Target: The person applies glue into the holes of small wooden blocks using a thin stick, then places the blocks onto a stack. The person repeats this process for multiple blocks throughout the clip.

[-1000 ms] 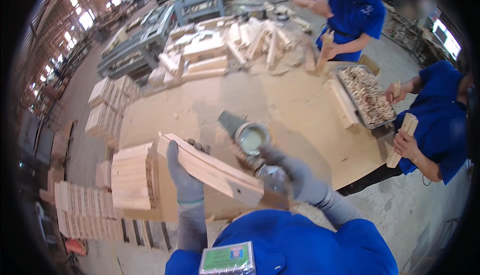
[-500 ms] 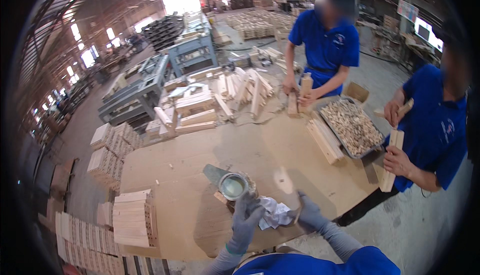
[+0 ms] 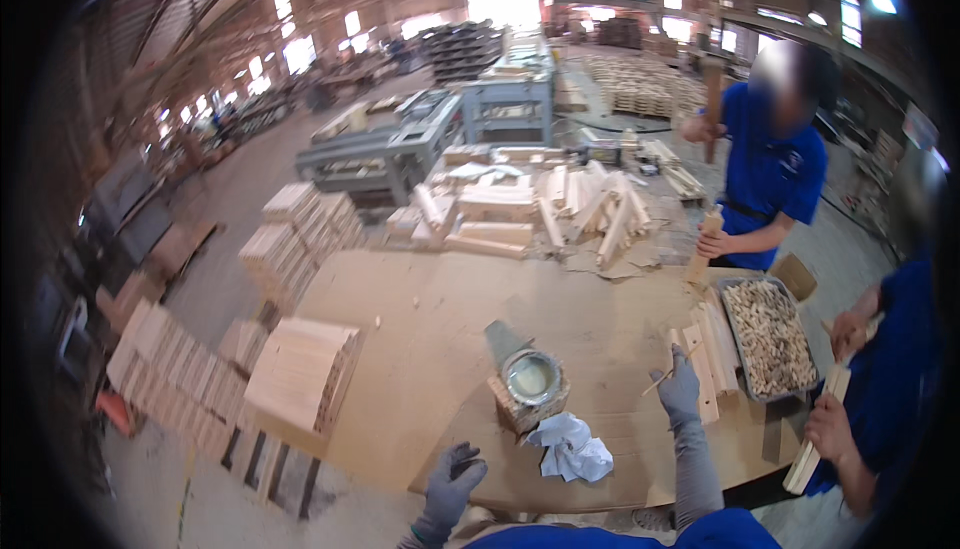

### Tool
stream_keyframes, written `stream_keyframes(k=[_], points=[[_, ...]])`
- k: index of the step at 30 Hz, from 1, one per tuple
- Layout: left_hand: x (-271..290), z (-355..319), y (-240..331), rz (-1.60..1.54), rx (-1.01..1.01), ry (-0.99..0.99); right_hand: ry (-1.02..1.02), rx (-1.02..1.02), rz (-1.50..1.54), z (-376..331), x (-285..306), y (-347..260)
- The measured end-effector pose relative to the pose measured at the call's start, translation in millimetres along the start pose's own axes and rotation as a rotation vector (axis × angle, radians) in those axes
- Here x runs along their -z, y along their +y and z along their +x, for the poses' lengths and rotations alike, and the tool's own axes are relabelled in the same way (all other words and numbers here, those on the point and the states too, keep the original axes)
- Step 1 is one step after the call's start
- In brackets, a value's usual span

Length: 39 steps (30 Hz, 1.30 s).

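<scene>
My right hand (image 3: 680, 391), in a grey glove, pinches a thin wooden stick (image 3: 655, 383) beside the long pale wooden pieces (image 3: 697, 369) at the table's right. Near the front edge, my gloved left hand (image 3: 455, 481) is open, its fingers curved and apart, with nothing visible in it. A round can (image 3: 532, 379) with pale liquid stands on a wooden block (image 3: 512, 411) between my hands. A grey-green flat piece (image 3: 500, 340) lies against the can's far side. Crumpled white cloth (image 3: 572, 449) rests just in front of the block.
A tray (image 3: 778, 394) heaped with small wooden pegs stands at the right. Two co-workers in blue hold wooden pieces there; one raises a mallet (image 3: 712, 109). Stacked boards (image 3: 300, 374) sit at the left table corner, loose wood pieces (image 3: 600, 209) at the back.
My right hand has moved from beside the cloth to the wooden pieces, carrying the stick. My left hand has left the can and drawn back. The view has swung left; a co-worker has raised a mallet.
</scene>
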<state>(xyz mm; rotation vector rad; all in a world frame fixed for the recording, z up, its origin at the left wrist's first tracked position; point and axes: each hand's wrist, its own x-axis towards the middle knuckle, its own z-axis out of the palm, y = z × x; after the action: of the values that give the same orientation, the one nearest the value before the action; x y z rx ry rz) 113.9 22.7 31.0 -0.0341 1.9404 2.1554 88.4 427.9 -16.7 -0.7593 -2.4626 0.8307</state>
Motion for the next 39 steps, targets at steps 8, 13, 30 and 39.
stream_keyframes(k=[8, 13, 30, 39], points=[[40.6, 5.0, -0.6, 0.093, -0.008, 0.056, 0.077, 0.472, 0.465, -74.4, 6.5, -138.5], [97.3, 13.1, 0.1, 0.162, 0.001, 0.116, -0.179, 0.633, 0.597, -125.6, -18.9, -237.1], [472.3, 133.3, 10.1, 0.780, -0.328, 0.737, -0.585, 1.092, -0.063, -246.2, -308.9, -422.5], [503.6, 190.7, -19.0, 0.205, -0.285, 0.437, -0.577, 1.081, -0.277, -246.8, -358.6, -425.0]])
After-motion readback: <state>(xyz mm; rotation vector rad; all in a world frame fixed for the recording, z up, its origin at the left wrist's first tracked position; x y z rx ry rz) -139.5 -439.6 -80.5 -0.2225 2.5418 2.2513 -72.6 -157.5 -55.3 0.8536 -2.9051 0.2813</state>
